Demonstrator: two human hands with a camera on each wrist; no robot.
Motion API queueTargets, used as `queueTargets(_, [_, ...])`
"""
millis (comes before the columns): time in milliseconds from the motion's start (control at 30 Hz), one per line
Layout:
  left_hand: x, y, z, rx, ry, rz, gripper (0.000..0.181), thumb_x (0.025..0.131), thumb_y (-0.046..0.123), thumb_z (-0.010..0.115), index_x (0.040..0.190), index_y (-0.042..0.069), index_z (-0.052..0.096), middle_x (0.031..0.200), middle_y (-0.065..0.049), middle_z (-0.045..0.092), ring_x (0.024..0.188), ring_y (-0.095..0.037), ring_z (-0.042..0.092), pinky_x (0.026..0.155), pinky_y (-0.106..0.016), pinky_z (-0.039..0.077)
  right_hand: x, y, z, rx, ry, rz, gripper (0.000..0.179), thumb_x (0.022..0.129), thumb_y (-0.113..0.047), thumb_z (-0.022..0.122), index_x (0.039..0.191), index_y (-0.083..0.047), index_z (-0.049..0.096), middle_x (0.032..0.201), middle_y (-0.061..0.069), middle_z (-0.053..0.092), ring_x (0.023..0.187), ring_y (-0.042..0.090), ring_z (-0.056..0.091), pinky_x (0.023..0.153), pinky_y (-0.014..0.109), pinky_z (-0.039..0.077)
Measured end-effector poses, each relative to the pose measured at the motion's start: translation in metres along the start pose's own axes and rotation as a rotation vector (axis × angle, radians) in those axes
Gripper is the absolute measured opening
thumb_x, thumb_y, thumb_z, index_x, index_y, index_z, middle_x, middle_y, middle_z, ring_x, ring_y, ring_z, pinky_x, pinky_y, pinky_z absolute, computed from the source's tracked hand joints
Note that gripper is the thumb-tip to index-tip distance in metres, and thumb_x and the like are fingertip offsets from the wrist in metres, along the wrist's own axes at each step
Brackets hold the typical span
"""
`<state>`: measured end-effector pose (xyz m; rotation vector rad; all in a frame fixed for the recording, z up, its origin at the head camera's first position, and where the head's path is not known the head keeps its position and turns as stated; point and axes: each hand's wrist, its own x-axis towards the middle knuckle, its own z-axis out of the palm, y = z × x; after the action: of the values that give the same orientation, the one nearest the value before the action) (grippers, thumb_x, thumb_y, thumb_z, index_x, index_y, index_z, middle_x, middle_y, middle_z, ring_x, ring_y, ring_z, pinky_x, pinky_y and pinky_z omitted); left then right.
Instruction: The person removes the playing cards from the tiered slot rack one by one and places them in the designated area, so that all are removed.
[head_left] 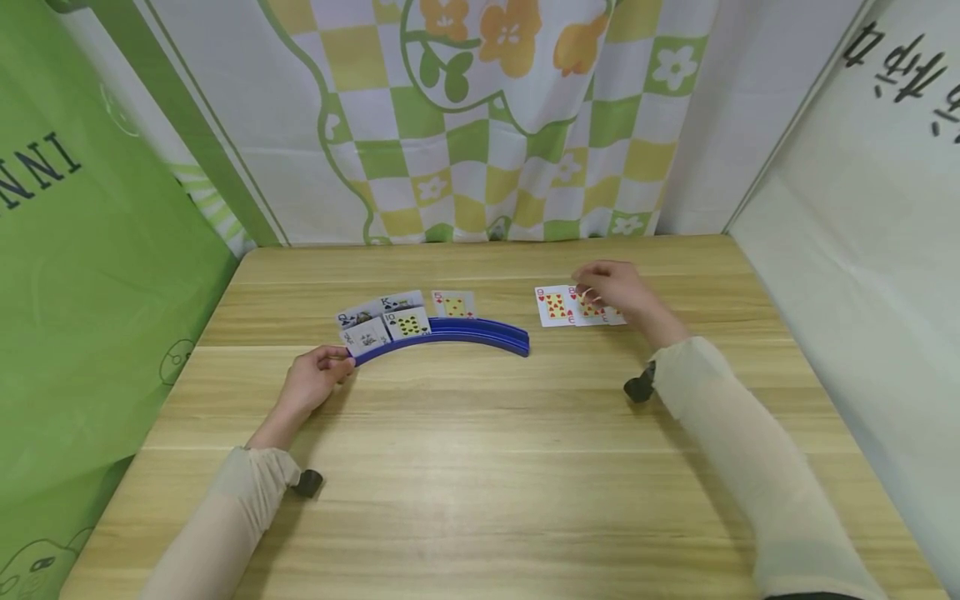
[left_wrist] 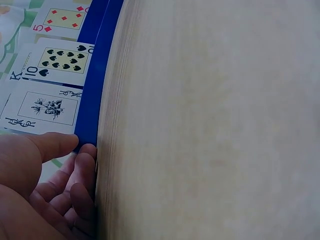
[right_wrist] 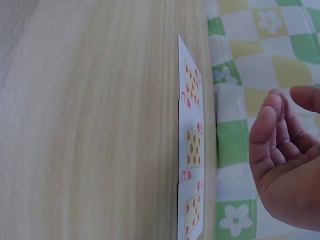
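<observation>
My left hand (head_left: 311, 379) pinches the left end of a curved blue card holder (head_left: 480, 331) between thumb and fingers. A joker (left_wrist: 48, 106) and a ten of spades (head_left: 409, 323) stand at the front of the holder, with a queen (head_left: 358, 317) and a king of spades (head_left: 403, 299) behind them. Farther right, a five of diamonds (head_left: 454, 305) shows behind the holder's back edge. My right hand (head_left: 618, 287) hovers over a row of heart cards, fingers loosely bent, thumb apart and nothing between them. The nine of hearts (head_left: 555, 307) and eight of hearts (right_wrist: 192, 147) overlap there.
The wooden table (head_left: 450, 467) has its back edge against a checked, flowered curtain (head_left: 495, 167). A green sheet (head_left: 90, 275) hangs on the left and a white one (head_left: 855, 217) on the right. Dark wrist cameras sit under both sleeves.
</observation>
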<state>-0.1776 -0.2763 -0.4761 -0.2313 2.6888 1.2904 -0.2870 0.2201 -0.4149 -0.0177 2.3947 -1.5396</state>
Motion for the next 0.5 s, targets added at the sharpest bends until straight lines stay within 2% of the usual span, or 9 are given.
queueTargets(300, [-0.001, 0.001, 0.0, 0.001, -0.001, 0.0, 0.04, 0.098, 0.027, 0.063, 0.128, 0.0, 0.06, 0.1, -0.015, 0.073, 0.073, -0.007, 0.063, 0.058, -0.023, 0.048, -0.005, -0.009, 0.009, 0.01, -0.018, -0.023, 0.037, 0.104, -0.023, 0.052, 0.13, 0.002, 0.058, 0.111, 0.016, 0.065, 0.092, 0.023, 0.062, 0.09, 0.045, 0.055])
queueTargets(500, [-0.001, 0.001, 0.0, 0.002, -0.002, -0.002, 0.04, 0.098, 0.028, 0.063, 0.128, 0.001, 0.06, 0.099, -0.014, 0.073, 0.073, -0.008, 0.063, 0.058, -0.023, 0.048, -0.006, -0.013, 0.018, 0.022, -0.032, -0.04, 0.036, 0.103, -0.024, 0.054, 0.128, 0.002, 0.059, 0.108, 0.014, 0.066, 0.09, 0.023, 0.063, 0.085, 0.042, 0.057])
